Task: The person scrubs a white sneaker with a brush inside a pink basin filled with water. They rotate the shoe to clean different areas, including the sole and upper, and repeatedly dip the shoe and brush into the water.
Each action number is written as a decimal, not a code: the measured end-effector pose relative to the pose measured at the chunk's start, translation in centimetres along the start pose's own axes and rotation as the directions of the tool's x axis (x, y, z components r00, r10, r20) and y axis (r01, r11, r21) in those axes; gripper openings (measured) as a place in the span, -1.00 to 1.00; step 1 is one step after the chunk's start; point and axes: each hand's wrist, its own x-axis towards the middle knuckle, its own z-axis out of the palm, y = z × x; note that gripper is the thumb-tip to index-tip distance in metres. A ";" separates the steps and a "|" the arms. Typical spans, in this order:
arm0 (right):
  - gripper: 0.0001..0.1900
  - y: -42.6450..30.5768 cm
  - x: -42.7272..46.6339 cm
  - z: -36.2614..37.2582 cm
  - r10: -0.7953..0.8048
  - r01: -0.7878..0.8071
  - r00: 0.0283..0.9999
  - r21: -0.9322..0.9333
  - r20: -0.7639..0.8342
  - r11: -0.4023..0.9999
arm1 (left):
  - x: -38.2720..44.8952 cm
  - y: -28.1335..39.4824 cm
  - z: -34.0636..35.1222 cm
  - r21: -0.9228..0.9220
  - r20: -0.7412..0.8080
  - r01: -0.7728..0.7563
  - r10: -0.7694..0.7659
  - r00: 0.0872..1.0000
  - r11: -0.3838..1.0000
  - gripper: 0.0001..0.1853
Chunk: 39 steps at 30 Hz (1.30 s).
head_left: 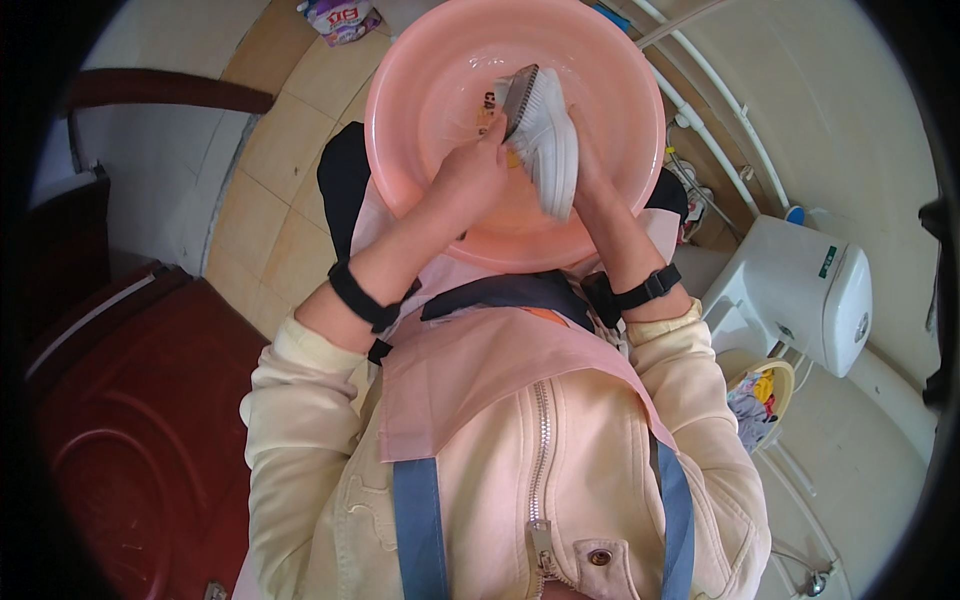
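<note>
My left hand (pixel 480 165) grips a scrub brush (pixel 521 101), its bristles against the upper of a white shoe (pixel 551 142). The shoe is tilted, its pale sole side facing right. My right hand (pixel 589 157) holds the shoe from the right, with most of its fingers hidden behind it. Both hands are over a large pink plastic basin (pixel 390 187), which has shallow water and printed marks inside. The basin rests between my knees, against a pink apron (pixel 480 352).
A detergent bag (pixel 341 19) stands on the tiled floor (pixel 262 202) beyond the basin. White pipes (pixel 705 127) run along the wall at right. A white toilet cistern (pixel 795 277) and a basket (pixel 784 382) of cloths are nearby. A dark red door (pixel 142 420) lies at left.
</note>
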 end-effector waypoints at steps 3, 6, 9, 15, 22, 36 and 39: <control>-0.51 0.1 1.8 -0.9 -0.165 0.162 0.985 -0.056 -0.049 0.985 | -2.1 1.3 -0.5 -0.086 0.078 0.019 -0.013 0.997 0.996 -0.51; -0.52 0.0 2.6 -2.0 -0.381 0.358 0.922 -0.516 0.066 0.778 | -3.8 3.1 -1.6 -0.105 0.192 0.075 -0.054 0.980 0.992 -0.51; -0.56 0.5 3.3 -3.0 -0.457 0.479 0.860 -0.669 0.228 0.568 | -2.3 1.6 -0.2 -0.044 0.090 -0.016 0.020 0.996 0.999 -0.50; -0.59 2.0 4.1 -4.5 -0.498 0.543 0.834 -0.520 0.238 0.660 | -0.5 0.3 1.0 -0.033 0.054 0.026 -0.024 0.998 0.999 -0.49; -0.59 -1.0 1.1 -2.2 0.010 -0.027 0.989 0.113 0.145 0.993 | -0.9 0.7 0.6 0.100 0.090 -0.032 0.023 0.996 0.995 -0.49; -0.54 -0.9 0.7 -1.1 -0.392 0.503 0.832 -0.831 0.391 0.238 | -3.4 0.3 0.8 0.028 0.100 -0.169 0.166 0.981 0.985 -0.46; -0.25 0.1 0.6 -1.3 -0.208 0.247 0.969 -0.452 0.135 0.857 | -0.5 0.1 0.7 0.159 0.077 -0.075 0.064 0.995 0.984 -0.46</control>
